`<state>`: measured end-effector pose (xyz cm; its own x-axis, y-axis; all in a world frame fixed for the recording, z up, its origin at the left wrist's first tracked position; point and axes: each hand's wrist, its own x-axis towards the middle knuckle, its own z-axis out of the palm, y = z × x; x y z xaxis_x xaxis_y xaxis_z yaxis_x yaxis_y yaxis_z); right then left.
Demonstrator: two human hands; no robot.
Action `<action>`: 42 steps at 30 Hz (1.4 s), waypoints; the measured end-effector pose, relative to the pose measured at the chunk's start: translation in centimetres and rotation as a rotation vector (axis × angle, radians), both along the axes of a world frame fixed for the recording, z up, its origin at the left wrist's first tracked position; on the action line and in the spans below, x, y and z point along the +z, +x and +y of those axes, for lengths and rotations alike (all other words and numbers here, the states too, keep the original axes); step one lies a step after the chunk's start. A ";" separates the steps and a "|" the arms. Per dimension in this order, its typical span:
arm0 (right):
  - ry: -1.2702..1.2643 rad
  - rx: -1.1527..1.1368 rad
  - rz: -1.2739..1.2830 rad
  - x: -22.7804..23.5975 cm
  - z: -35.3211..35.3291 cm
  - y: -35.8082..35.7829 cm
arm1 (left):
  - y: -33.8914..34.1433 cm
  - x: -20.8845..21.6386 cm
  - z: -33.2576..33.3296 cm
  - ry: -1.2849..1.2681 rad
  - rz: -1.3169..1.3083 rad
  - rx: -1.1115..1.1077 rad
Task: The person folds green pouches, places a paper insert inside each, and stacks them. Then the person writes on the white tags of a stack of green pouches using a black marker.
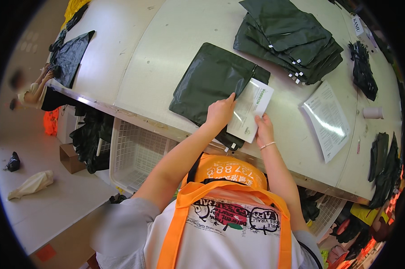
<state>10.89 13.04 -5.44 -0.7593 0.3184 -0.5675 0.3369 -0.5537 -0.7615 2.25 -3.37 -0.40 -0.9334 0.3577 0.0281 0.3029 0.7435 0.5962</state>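
Observation:
A folded dark green garment [207,85] of smooth, slightly shiny fabric lies on the table in front of me. A white printed card [251,112] with green lettering rests at its right edge, one side against the fold. My left hand [221,112] has its fingers closed at the garment's edge, right beside the card; what lies under the fingertips is partly hidden. My right hand [264,130] grips the card's lower right edge between thumb and fingers. Below the card, a dark corner of the garment with small white tags shows near the table edge.
A pile of similar dark green garments [292,45] lies at the far right. Nearby are a stack of printed sheets [326,121], a black bundle [363,69] and a thread spool [373,113]. Below the table edge stands a white plastic crate [137,152]. Another person [36,92] works at the far left.

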 end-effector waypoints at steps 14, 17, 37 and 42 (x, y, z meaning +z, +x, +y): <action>-0.377 0.122 0.184 0.2 -2.5 -2.6 | -0.3 -1.3 -1.3 0.074 0.029 -0.015; -0.092 0.452 0.244 0.6 -1.5 -4.0 | -1.3 -1.0 -2.2 0.067 0.145 -0.130; 1.770 1.179 0.482 9.3 4.9 -5.3 | -2.5 -2.5 2.6 -0.400 0.454 -0.689; 1.611 1.579 0.196 8.5 1.5 -2.5 | -2.6 -3.3 3.9 -0.366 0.144 -0.725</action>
